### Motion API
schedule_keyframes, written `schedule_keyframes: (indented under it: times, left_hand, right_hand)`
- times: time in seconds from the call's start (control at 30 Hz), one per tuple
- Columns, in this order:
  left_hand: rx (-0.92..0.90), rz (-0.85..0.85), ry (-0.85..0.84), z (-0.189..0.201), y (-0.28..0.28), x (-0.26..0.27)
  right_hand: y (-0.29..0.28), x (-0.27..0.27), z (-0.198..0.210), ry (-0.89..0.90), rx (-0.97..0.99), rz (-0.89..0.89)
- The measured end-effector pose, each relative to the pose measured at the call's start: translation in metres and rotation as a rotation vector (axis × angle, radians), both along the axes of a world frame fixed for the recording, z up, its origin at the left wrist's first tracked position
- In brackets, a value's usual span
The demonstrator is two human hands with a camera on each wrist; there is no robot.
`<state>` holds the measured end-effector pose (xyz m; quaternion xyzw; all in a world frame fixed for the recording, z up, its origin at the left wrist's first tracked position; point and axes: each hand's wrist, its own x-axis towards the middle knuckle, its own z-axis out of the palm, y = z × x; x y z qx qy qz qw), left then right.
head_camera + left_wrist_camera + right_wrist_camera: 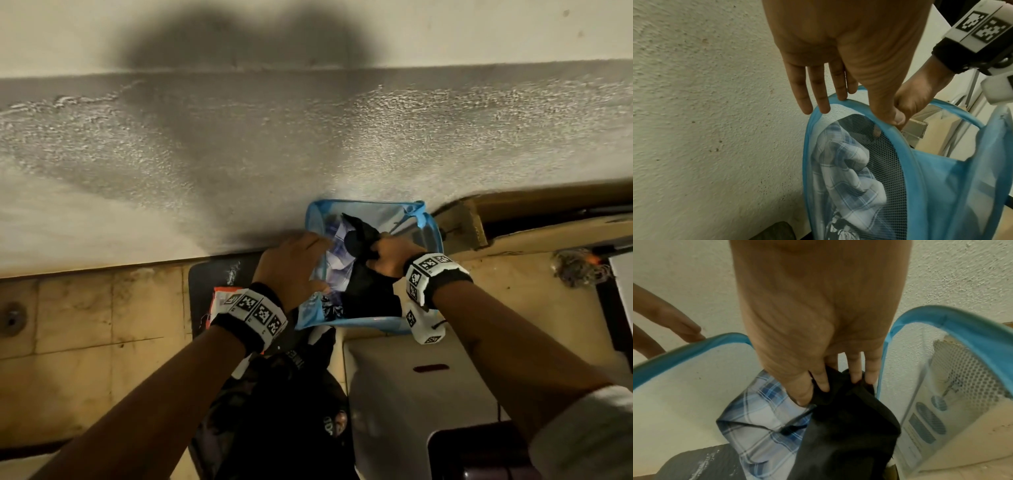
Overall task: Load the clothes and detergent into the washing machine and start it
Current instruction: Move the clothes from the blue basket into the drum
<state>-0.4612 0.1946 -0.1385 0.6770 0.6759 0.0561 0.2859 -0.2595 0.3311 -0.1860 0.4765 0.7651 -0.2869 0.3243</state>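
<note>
A blue mesh laundry basket (315, 212) stands against the wall. In it lie a blue plaid shirt (337, 246) (760, 421) and a black garment (363, 236) (849, 434). My left hand (308, 260) (859, 105) rests on the basket's left rim (807, 146), fingers (824, 105) straight along the outside and thumb on the rim. My right hand (376, 253) (818, 394) reaches into the basket and pinches a bunch of the black garment between thumb and fingers. The lower part of the basket's load is hidden.
A rough plastered wall (239, 154) is right behind the basket. A cardboard box (462, 226) sits to its right. A white appliance top (411, 377) lies in front of the basket. An orange packet (219, 298) lies on a dark mat (212, 274) at the left, on tiled floor (85, 325).
</note>
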Motion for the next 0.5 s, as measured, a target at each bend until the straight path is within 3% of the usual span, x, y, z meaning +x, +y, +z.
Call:
schedule_keyframes:
  times: [0.2,0.3,0.4,0.5]
  left_hand:
    - [-0.005,0.005,0.011,0.001,0.001,0.0]
    - [-0.015,0.028,0.023,0.004,0.0,0.003]
    - [-0.011,0.023,0.077,0.011,0.002,0.012]
    - [-0.012,0.037,0.094,0.018,0.002,0.019]
  right_hand:
    - [-0.009,0.017,0.048,0.13,0.022,-0.104]
    - [-0.015,0.041,0.092,0.245,-0.047,-0.229]
    - [-0.018,0.056,0.146,0.321,-0.108,-0.241]
    - [-0.024,0.062,0.191,0.361,-0.043,-0.226]
